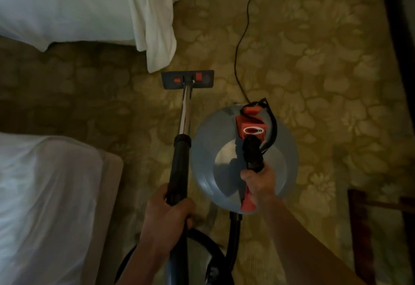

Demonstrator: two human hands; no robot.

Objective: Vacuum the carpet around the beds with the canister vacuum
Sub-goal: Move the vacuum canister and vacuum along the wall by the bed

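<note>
- The left grip point(168, 208) is curled round the black wand point(178, 165).
- The wand runs forward to the floor head point(187, 80), which lies flat on the patterned carpet point(314, 71), just beside the hanging sheet of the far bed point(67, 4).
- The right grip point(258, 183) holds a black part point(251, 152) above the orange handle point(240, 125) of the grey canister point(208, 141); what the part is cannot be told.
- The power cord point(241, 38) trails from the canister across the carpet.
- The near bed point(45, 195) lies left of the wand.

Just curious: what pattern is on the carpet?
The carpet shows large yellow-olive flowers; head view shows it best.
</note>
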